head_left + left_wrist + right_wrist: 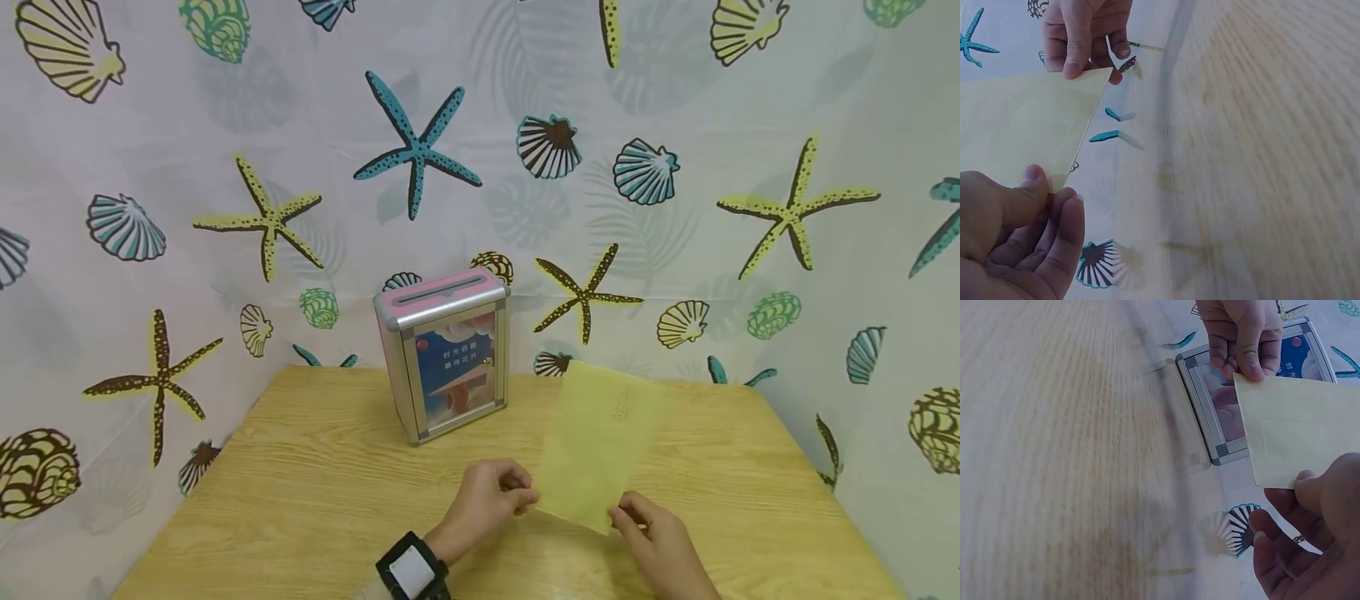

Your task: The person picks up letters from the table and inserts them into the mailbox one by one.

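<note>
A flat yellow paper envelope (600,442) is held up over the table, its far end leaning away from me. My left hand (491,496) pinches the near left corner between thumb and fingers. At the near right corner, my right hand (660,533) has the same kind of pinch. Faint small print shows near the envelope's far end in the head view. In the left wrist view the left thumb (1034,181) lies on top of the paper, the fingers below. A fold line runs near the end of the envelope (1304,425) in the right wrist view.
A pink and silver box (450,354) with a slot (438,290) in its top stands at the back, left of the envelope. Its framed front door carries a picture and a small lock. Behind the wooden table (322,483) hangs a white curtain (480,225) printed with starfish and shells.
</note>
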`<state>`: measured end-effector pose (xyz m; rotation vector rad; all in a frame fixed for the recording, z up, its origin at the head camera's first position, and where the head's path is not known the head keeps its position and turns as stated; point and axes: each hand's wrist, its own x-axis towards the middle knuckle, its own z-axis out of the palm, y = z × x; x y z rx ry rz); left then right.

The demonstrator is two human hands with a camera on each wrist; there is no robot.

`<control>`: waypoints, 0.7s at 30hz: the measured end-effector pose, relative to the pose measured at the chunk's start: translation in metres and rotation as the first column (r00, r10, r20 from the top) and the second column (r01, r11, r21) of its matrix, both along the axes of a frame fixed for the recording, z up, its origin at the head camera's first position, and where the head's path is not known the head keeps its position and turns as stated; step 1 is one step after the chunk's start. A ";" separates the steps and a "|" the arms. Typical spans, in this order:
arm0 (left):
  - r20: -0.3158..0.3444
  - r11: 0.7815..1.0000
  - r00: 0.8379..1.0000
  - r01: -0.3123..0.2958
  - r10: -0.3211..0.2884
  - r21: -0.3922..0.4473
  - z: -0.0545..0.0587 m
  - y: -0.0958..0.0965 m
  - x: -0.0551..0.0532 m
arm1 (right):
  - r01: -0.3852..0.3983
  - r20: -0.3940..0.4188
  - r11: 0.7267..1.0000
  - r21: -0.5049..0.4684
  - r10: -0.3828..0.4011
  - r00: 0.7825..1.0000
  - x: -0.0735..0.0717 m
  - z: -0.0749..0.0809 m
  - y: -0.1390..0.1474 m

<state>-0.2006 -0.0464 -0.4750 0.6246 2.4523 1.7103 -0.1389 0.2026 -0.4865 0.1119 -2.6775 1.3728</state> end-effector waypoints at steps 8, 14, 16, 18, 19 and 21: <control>-0.214 0.994 0.975 -0.073 0.053 -0.085 0.039 -0.018 -0.018 | -0.104 -0.161 0.991 0.080 0.116 0.980 -0.018 0.018 -0.014; -0.478 0.984 0.872 -0.159 0.101 -0.082 0.088 -0.035 -0.031 | -0.153 -0.326 0.980 0.126 0.187 0.927 -0.049 0.038 -0.037; -0.557 0.979 0.821 -0.192 0.123 -0.065 0.105 -0.042 -0.037 | -0.137 -0.385 0.983 0.121 0.174 0.906 -0.062 0.053 -0.047; -0.624 0.972 0.766 -0.232 0.153 -0.046 0.123 -0.049 -0.044 | -0.120 -0.451 0.985 0.126 0.165 0.877 -0.075 0.069 -0.057; -0.649 0.969 0.742 -0.246 0.166 -0.033 0.132 -0.053 -0.047 | -0.115 -0.477 0.985 0.130 0.164 0.863 -0.081 0.078 -0.061; -0.684 0.964 0.707 -0.266 0.182 -0.018 0.149 -0.060 -0.053 | -0.106 -0.533 0.985 0.138 0.164 0.830 -0.094 0.094 -0.069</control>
